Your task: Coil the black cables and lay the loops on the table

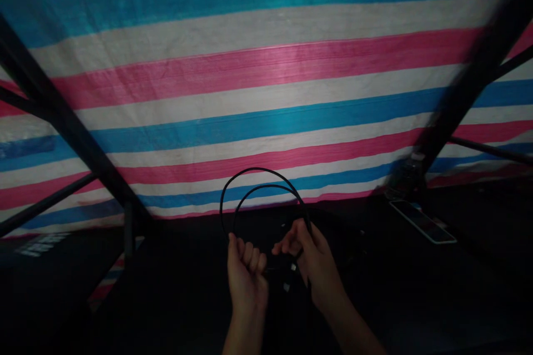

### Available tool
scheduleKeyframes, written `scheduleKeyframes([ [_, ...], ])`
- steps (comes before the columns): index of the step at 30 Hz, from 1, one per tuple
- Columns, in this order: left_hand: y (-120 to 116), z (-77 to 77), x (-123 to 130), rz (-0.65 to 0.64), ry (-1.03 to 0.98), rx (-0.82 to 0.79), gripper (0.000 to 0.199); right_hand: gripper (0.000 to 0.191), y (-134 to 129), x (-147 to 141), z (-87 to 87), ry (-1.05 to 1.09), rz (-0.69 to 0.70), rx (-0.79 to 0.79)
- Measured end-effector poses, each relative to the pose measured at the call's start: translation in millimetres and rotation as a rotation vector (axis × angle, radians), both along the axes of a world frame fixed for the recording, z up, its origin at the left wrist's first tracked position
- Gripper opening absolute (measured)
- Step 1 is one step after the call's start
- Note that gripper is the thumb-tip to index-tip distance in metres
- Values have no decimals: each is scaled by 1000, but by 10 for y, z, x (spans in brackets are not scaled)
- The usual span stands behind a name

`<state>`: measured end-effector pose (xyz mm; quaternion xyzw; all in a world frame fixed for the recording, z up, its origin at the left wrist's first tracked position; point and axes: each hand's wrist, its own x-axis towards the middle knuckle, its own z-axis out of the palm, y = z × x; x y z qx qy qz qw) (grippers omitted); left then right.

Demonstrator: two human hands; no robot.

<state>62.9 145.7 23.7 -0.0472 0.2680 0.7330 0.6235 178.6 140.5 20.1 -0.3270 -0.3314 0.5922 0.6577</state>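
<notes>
Before us hangs a striped sheet [266, 77] in blue, white and pink, filling most of our view, with dark metal bars [79, 133] slanting down at either side. Below it spreads a dark surface [175, 277]. On the right lies a phone [422, 222] with a pale edge, and a clear bottle [408, 175] stands just behind it, near the slanting bar. Between our hands we have a black cable [256, 169], looped into two arcs that rise above them against the sheet. Our left hand [246, 269] is closed around one side of the loops; our right hand [310, 258] pinches the other side, its fingers curled. Small pale connectors [293, 267] show beside the right hand.
</notes>
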Motion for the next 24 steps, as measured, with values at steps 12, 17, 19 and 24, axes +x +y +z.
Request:
scheduleKeyframes([
  [12, -117, -48, 399, -43, -132, -70, 47, 46, 101, 85, 178, -26, 6, 70],
  [17, -364, -290, 610, -290, -13, -290, 44, 48, 201, 303, 298, -251, 53, 143],
  [19, -505, -374, 689, -402, 39, -330, 41, 47, 251, 367, 333, -328, 59, 137],
  [24, -746, -490, 719, -734, 12, -368, 37, 45, 162, 349, 394, -439, 188, 127],
])
